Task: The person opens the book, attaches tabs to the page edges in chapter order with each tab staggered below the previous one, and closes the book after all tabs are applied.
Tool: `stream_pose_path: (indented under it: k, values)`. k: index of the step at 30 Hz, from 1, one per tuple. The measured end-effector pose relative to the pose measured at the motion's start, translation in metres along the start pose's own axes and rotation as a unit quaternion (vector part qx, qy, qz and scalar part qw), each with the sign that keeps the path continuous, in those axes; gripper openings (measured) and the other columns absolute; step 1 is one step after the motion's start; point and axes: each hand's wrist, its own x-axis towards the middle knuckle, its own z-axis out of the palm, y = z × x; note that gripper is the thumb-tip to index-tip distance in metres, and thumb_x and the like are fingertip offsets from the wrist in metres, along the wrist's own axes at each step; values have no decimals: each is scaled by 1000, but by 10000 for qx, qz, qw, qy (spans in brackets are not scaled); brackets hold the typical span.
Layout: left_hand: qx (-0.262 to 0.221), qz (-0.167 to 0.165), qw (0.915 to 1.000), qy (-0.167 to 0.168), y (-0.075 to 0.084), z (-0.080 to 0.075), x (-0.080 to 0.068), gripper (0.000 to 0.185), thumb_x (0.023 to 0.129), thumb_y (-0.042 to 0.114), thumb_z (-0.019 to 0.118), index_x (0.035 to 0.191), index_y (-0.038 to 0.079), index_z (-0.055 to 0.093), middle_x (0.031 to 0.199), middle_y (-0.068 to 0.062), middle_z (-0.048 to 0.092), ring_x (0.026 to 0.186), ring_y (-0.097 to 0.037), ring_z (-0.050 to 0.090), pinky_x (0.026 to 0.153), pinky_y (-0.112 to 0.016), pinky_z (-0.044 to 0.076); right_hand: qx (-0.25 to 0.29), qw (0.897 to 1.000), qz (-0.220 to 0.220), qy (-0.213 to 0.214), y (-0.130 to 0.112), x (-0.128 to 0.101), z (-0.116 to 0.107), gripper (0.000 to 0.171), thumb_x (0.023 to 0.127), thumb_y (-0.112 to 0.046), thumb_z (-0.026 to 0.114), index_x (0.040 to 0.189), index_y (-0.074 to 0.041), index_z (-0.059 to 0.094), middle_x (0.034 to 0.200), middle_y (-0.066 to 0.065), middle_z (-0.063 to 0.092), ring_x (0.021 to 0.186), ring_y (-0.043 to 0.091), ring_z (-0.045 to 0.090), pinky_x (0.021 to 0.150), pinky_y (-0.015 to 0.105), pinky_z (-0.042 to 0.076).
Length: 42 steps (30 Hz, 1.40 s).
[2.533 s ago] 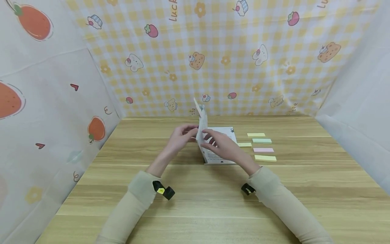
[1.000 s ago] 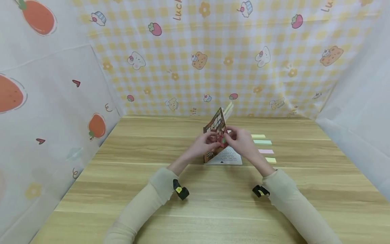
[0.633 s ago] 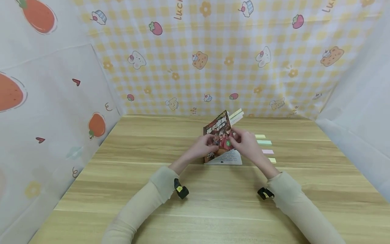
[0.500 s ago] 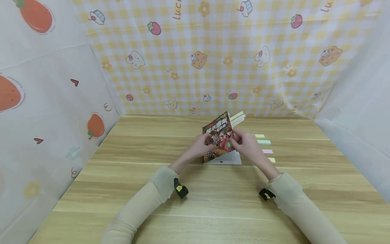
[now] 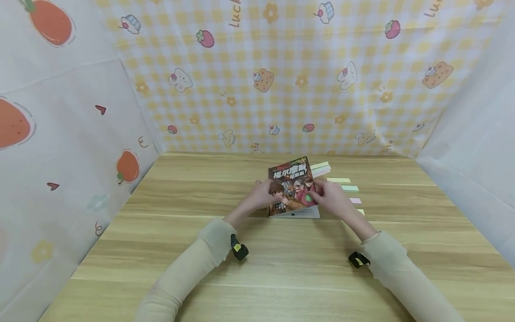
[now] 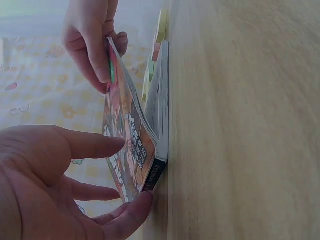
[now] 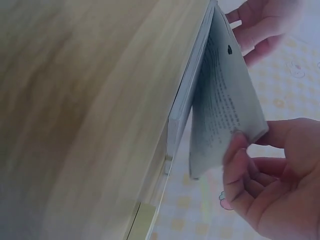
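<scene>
A paperback book (image 5: pixel 290 181) with a dark illustrated cover lies on the table, its front part lifted at an angle over the lower pages. My right hand (image 5: pixel 333 197) pinches the outer edge of the cover and the pages under it; printed text on the raised page (image 7: pixel 222 105) shows in the right wrist view. At the spine is my left hand (image 5: pixel 259 197), fingers spread and loosely bent. In the left wrist view a fingertip touches the spine and the thumb is close to the cover. Pale paper strips (image 5: pixel 320 168) stick out past the book's upper right edge.
Right of the book lie several sticky-note pads: a yellow one (image 5: pixel 338 180), a green one (image 5: pixel 349 188), a pink one (image 5: pixel 355 201) and another yellow one (image 5: pixel 360 212), partly behind the right hand. A yellow checked cloth (image 5: pixel 281 98) hangs behind the wooden table (image 5: pixel 281 277).
The raised front part of the book has swung over to the right and down, from nearly upright to a low tilt, showing the cover. My right hand has moved right and lower with it.
</scene>
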Motion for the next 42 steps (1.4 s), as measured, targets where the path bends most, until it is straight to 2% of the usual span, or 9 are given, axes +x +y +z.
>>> stream_pose_path:
  k: [6,14,20,25,27,29,32,36,42]
  values:
    - [26,-74,9997,-213,0,1,-1,68,91,19,76,146,-6,44,147,-31,38,134,-41,40,107,-52,42,-12,9970,315,-711,2,-3,-2,11,97,-8,64,94,3,65,54,-2,50,47,8,38,46,23,30]
    - [384,20,9988,-304,-5,4,2,67,86,19,78,143,-3,51,142,-27,47,131,-40,43,105,-52,43,-46,9910,514,-1238,6,-4,4,22,98,-12,64,108,8,64,55,-4,41,48,7,33,48,22,27]
    - [535,-115,9978,-386,-2,4,1,70,88,20,76,147,-2,46,142,-27,46,127,-37,46,103,-50,46,-206,9865,574,-1517,4,-5,3,16,98,-12,64,86,-2,59,60,0,47,50,9,39,49,24,31]
    - [619,-43,9970,-453,0,1,-1,64,91,20,74,145,-1,48,139,-20,53,128,-33,45,100,-46,47,-446,9832,451,-1711,3,-4,1,22,98,-13,64,80,-5,56,60,-1,45,52,11,39,51,25,31]
    - [619,14,9967,-519,-1,0,-2,64,91,19,73,146,-1,47,135,-20,57,117,-31,56,92,-42,52,-585,9817,360,-1775,3,-3,1,25,99,-14,64,77,-6,54,59,-2,41,52,11,38,52,26,31]
    - [562,47,9967,-587,-1,-1,-3,65,92,18,72,148,-1,46,129,-19,60,97,-27,66,79,-36,56,-732,9801,288,-1821,3,-3,1,27,99,-15,63,75,-8,52,59,-2,40,53,12,39,54,27,32]
    - [311,23,9969,-727,-1,-1,-4,68,93,15,72,152,0,41,112,-20,67,61,-21,65,58,-30,56,-877,9777,213,-1894,2,-2,0,28,99,-17,63,75,-8,50,58,-2,41,55,14,42,56,29,36]
    - [306,137,9962,-801,0,-2,-6,69,93,13,74,152,1,40,104,-21,68,53,-14,60,51,-25,54,-919,9735,251,-2078,-2,-2,-2,24,100,-16,61,79,-7,53,57,-1,50,51,14,54,61,34,47]
    - [1058,401,9909,-731,2,0,-6,52,92,17,74,136,-5,55,94,-16,68,53,-15,61,53,-25,51,-845,9683,512,-2293,-10,-3,-2,23,101,-14,58,80,-5,53,60,1,57,51,13,61,63,34,54]
